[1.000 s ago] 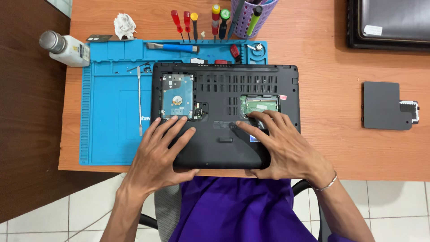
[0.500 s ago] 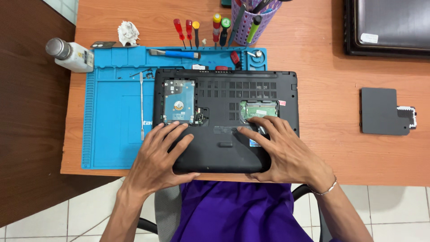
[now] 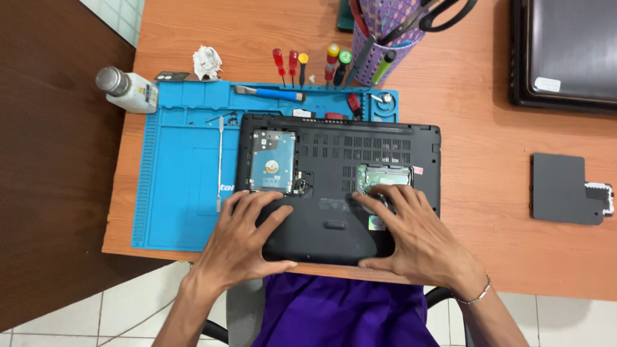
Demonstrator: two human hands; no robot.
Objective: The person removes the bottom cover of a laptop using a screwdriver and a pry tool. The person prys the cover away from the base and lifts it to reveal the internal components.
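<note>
An upturned black laptop (image 3: 360, 186) is laid partly on a blue repair mat (image 3: 180, 186) on the wooden desk (image 3: 475, 83). Its near edge is pressed by the left hand (image 3: 247, 241) and right hand (image 3: 411, 241), fingers spread flat, nothing gripped. An exposed hard drive (image 3: 272, 162) is seen beside the left fingertips.

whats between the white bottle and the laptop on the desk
In the head view, the blue mat lies between the bottle and the laptop, with a thin metal tool on it.

electronics repair bench: blue work mat (image 3: 180, 193), screwdrivers (image 3: 292, 64), opened laptop (image 3: 385, 144)
</note>
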